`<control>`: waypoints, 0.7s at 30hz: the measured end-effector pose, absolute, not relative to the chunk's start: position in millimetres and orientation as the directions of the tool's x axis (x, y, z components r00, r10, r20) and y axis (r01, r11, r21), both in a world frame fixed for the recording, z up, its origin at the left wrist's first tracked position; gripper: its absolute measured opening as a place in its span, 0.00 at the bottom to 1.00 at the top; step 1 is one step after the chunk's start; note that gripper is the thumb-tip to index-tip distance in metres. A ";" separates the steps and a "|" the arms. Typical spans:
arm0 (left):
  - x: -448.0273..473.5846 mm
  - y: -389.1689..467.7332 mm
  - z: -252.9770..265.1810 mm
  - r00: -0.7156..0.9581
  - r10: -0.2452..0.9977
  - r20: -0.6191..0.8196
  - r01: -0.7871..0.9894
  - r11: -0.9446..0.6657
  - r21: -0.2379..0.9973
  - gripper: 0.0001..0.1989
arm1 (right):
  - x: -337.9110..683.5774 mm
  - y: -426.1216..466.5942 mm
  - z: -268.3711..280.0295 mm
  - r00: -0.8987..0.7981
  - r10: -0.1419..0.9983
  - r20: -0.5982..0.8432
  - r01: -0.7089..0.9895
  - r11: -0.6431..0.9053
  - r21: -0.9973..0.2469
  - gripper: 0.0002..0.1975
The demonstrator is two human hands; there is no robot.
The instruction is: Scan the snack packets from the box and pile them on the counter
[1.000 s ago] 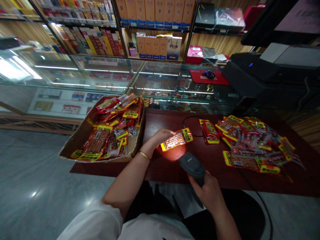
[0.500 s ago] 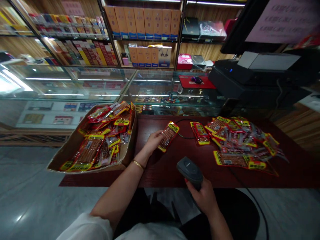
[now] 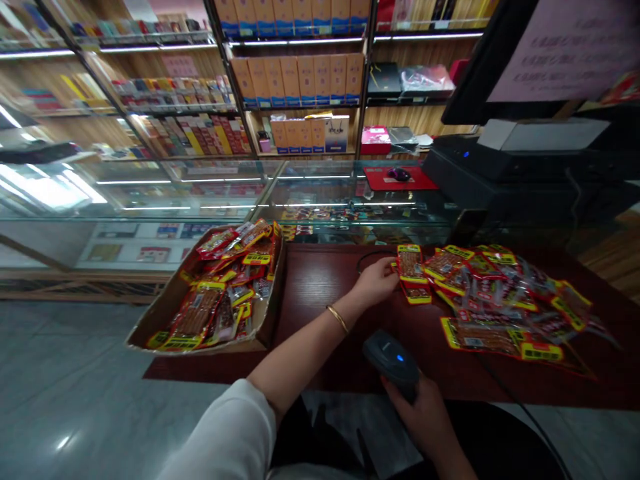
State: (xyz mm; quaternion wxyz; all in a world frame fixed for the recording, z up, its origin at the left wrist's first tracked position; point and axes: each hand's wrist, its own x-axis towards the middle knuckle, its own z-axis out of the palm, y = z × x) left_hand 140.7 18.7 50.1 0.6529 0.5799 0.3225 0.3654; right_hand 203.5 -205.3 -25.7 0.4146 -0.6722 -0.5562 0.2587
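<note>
My left hand (image 3: 376, 283) reaches across the dark red tabletop, its fingers closed on the edge of a red and yellow snack packet (image 3: 411, 261). That packet lies over another packet (image 3: 417, 293), beside a large pile of similar packets (image 3: 493, 283) on the right. In my right hand (image 3: 425, 410) is a dark barcode scanner (image 3: 391, 360), held low near the table's front edge with a blue light lit on top. An open cardboard box (image 3: 273, 319) on the left holds many more of these packets.
Behind the table (image 3: 320, 300) runs a glass display counter (image 3: 325, 180), with a mouse (image 3: 399, 174) on a red mat. A monitor (image 3: 493, 60) and a black machine (image 3: 525, 177) stand at the back right. The scanner's cable (image 3: 520, 403) hangs over the front edge.
My left hand has carried the snack packet rightward to the pile and onto another packet. A blue light now shows on the scanner. The view has shifted slightly.
</note>
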 end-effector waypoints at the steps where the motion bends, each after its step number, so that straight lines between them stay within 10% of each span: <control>1: 118.4 6.3 57.1 0.487 0.868 0.096 -0.079 -0.066 0.995 0.19 | 205.8 -207.2 -30.6 0.248 0.964 0.097 0.539 -0.055 -0.840 0.16; 6: -34.5 -51.5 106.4 0.152 0.888 0.434 0.318 -0.460 0.829 0.13 | 221.2 -212.6 -63.0 0.225 0.971 0.083 0.556 -0.059 -0.829 0.16; 12: -200.5 -49.4 118.3 -0.212 0.933 0.292 0.917 0.086 0.389 0.16 | 237.5 -216.1 -80.7 0.140 0.987 0.074 0.611 -0.027 -0.791 0.15; 15: -231.8 -42.8 108.2 -0.175 0.983 0.053 0.978 0.167 0.125 0.18 | 246.6 -215.9 -85.3 0.118 0.991 0.057 0.637 -0.032 -0.770 0.13; 21: -234.5 -39.7 95.4 -0.229 0.972 -0.054 0.973 0.230 0.022 0.32 | 248.2 -217.1 -86.8 0.128 0.990 0.067 0.649 -0.033 -0.760 0.16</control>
